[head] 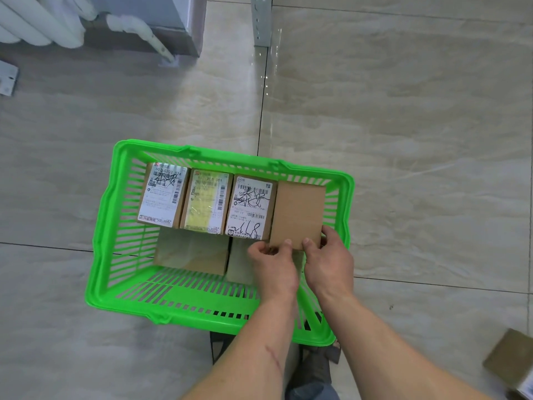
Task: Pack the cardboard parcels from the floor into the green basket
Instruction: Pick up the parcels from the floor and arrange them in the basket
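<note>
Floor parcel (512, 368) cut by right edge; label print illegible.

1. Basket (99, 255): bright green plastic, slotted walls and bottom, upright on the tiled floor, open top.
2. Labelled parcel, left (163, 194): cardboard, white shipping label with handwriting facing up, at the far wall of the basket.
3. Taped parcel (206, 202): yellowish tape and a barcode label, touching item 2.
4. Labelled parcel, right (250, 207): white label, black scrawl, touching item 3.
5. Plain parcel (298, 213): bare brown face, tilted at the row's right end, near edge pinched by both hands.
6. Lower parcels (191, 254): two, plain, on the basket bottom.
7. Floor parcel (512, 362): at the lower right edge, partly cut off, well apart from the basket.
</note>
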